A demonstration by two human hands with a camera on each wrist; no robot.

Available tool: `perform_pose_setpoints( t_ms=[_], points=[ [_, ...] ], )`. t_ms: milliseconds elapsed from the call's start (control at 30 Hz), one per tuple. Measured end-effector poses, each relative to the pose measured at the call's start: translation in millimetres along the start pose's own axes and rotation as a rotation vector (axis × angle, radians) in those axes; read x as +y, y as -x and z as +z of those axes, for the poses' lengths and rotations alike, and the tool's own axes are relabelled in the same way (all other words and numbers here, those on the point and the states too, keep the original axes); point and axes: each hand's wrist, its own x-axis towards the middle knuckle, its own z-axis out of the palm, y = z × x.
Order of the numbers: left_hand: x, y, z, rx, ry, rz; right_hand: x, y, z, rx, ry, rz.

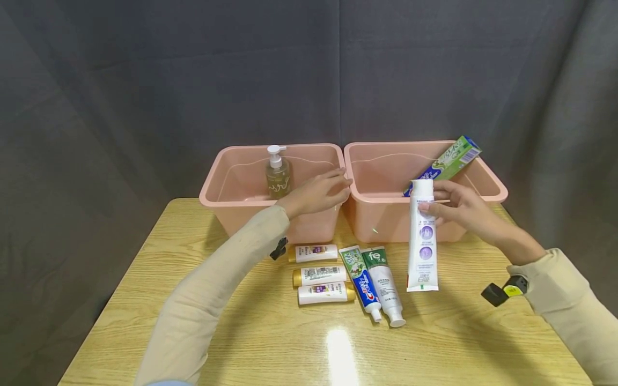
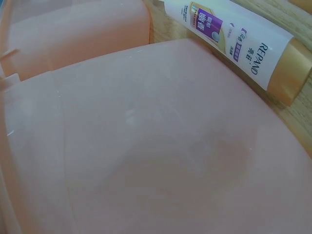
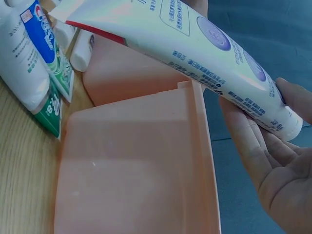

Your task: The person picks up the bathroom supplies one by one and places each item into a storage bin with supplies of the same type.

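Opening wide on a dark grey curtain (image 1: 193,80), filling the whole back. Dropping down to the wooden table (image 1: 120,321), catching a bright glare towards the near side. Across the far side, finding two pink tubs set side by side: left tub (image 1: 314,225), right tub (image 1: 386,228). Reaching in from below with a left sleeve (image 1: 203,300) and a right sleeve (image 1: 565,289), both cream.

In the right tub, spotting a green-and-blue box (image 1: 451,161), leaning at a slant, poking past the rim. And pinching a white tube (image 1: 422,257) between thumb and fingers near the cap, with the right hand (image 1: 458,209)! Holding it before the right tub's front wall, cap end up, flat end down, showing purple round prints.

On the table, seeing a green-and-white tube (image 1: 383,281) beside a blue-and-green tube (image 1: 363,279), both with caps towards the near side. Over the left tub's right end, hanging a left hand (image 1: 318,193) with fingers loosely bent, gripping nothing; can't tell whether touching the rim. Inside that tub, noting a pump bottle (image 1: 278,177), upright. Lastly, counting three gold-capped containers (image 1: 323,275), lying in front.
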Motion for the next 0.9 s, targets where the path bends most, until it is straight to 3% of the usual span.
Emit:
perform_pose_setpoints(
  t_ms=[900],
  points=[
    [-3.2, 3.4, -0.8, 0.003, 0.018, -0.007, -10.9, -23.4, -7.8, 0.122, -0.020, 0.015]
  ],
)
